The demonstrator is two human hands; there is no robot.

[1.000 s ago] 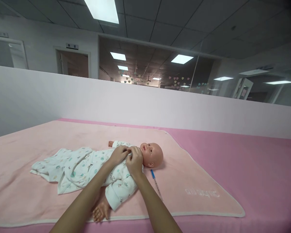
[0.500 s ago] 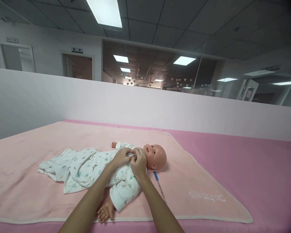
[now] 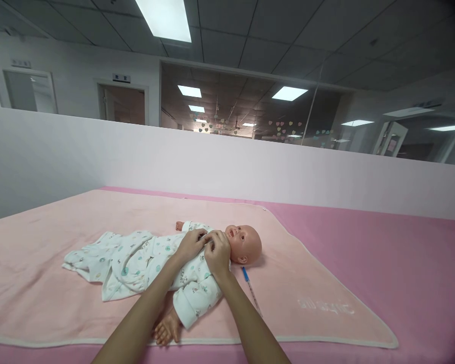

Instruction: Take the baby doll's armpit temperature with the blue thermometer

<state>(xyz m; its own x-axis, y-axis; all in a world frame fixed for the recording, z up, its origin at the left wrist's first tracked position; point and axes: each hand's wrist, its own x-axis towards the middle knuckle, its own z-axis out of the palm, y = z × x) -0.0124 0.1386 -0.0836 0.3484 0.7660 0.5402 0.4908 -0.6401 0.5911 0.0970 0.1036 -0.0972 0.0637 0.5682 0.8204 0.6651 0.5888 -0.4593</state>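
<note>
Under the chin of the baby doll [image 3: 247, 246] on the peach blanket [image 3: 299, 283], curled the fingers of left hand [image 3: 192, 244] and right hand [image 3: 218, 253] over the printed gown [image 3: 138, 258], couldn't tell if pinching, and needed soft moves.

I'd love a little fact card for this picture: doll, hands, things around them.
Doll: lying face up, head toward picture right
Clothes: white, patterned, on the doll
Left hand: at the clothes' upper chest
Right hand: near the doll's chin, fingers curled
Between the fingers: too small to tell
Thin stick: blue-ended, beside the right forearm
Blanket: peach, pale-edged, under the doll
Sheet: pink, under the blanket
</note>
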